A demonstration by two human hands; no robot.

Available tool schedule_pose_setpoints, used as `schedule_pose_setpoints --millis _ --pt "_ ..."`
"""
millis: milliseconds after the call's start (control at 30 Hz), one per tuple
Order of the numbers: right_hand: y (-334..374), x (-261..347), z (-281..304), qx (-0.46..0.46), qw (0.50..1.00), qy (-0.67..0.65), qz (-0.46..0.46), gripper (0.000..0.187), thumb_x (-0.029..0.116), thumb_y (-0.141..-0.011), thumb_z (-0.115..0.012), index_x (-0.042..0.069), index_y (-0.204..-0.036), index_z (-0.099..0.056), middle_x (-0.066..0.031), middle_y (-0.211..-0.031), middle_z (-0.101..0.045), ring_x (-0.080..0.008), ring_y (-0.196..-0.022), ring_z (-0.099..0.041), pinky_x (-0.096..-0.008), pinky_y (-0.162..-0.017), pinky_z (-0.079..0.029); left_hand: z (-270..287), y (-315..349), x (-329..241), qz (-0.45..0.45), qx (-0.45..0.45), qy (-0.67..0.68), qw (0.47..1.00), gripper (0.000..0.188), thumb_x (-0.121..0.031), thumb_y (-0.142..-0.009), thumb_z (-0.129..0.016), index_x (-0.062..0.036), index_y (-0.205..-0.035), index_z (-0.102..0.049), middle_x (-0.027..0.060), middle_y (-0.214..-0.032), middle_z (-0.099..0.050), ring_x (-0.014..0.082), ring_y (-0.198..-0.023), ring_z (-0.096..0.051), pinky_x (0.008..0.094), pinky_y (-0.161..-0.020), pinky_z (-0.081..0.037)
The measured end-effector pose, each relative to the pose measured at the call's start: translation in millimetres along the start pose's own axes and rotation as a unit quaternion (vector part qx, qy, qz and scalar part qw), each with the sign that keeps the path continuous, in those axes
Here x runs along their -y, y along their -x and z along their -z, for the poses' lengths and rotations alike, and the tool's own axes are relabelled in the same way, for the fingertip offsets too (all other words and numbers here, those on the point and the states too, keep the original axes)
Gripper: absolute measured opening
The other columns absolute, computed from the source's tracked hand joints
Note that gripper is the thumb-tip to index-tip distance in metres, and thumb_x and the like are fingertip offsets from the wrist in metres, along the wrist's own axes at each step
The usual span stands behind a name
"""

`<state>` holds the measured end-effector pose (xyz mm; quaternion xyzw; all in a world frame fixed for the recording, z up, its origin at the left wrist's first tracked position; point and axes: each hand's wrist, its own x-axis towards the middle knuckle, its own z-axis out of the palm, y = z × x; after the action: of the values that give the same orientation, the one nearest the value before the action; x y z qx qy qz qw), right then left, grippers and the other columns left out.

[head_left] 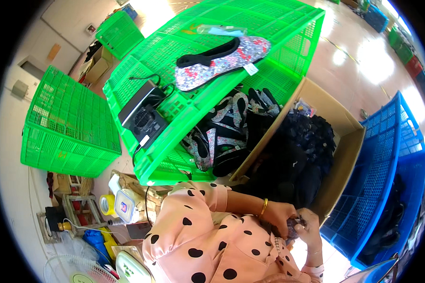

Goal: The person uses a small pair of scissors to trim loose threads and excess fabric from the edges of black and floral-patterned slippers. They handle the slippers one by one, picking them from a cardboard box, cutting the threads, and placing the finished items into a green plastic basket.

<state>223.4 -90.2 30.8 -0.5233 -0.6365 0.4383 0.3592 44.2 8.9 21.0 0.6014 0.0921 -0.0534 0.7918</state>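
At the lower right, close to my body, my left hand and my right hand meet. Their fingers are closed together around a small dark grey speckled piece. Most of it is covered by the fingers, so its kind does not show. A gold bracelet circles my left wrist. Just beyond the hands stands an open cardboard box, holding dark cloth and a heap of small dark pieces.
A green crate on its side carries a floral slipper and a black device with a cable. Inside it lie patterned slipper parts. Blue crates stand right, another green crate left, a fan lower left.
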Motion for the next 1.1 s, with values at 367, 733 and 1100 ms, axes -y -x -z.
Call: schedule_pose_setpoints --millis 367,733,1100 --pt "17.7 19.3 -35.1 -0.034 0.847 -0.344 -0.405 0.021 0.003 -0.087 -0.059 -0.001 -0.106 -0.065 -0.0008 -0.09 -0.066 -0.0074 -0.072 -0.058 -0.0195 -0.066 -0.046 22.6 4.4 30.6 0.045 -0.005 -0.058 0.997 0.029 -0.02 -0.071 -0.08 0.0009 -0.087 -0.067 0.0065 -0.074 -0.067 0.0131 -0.068 -0.061 0.0275 -0.062 -0.047" --pt "-18.9 -41.8 -30.0 -0.157 0.869 -0.287 -0.37 0.018 0.0 -0.079 -0.059 0.003 -0.095 -0.068 -0.0058 -0.089 -0.067 -0.015 -0.082 -0.063 -0.0257 -0.075 -0.05 50.9 -26.5 50.3 -0.001 -0.114 -0.152 0.982 0.029 -0.014 -0.065 -0.068 -0.0001 -0.09 -0.06 0.0199 -0.085 -0.062 0.0314 -0.079 -0.062 0.0392 -0.067 -0.048" --pt "-63.3 -84.1 7.8 -0.111 0.98 0.051 -0.159 0.03 0.02 -0.071 -0.078 0.001 -0.088 -0.063 -0.0152 -0.078 -0.06 -0.027 -0.069 -0.06 -0.0358 -0.064 -0.047 101.4 -65.0 66.5 -0.139 -0.264 -0.417 0.859 0.022 -0.003 -0.075 -0.064 -0.0043 -0.092 -0.05 0.0199 -0.082 -0.062 0.0415 -0.081 -0.062 0.047 -0.069 -0.05"
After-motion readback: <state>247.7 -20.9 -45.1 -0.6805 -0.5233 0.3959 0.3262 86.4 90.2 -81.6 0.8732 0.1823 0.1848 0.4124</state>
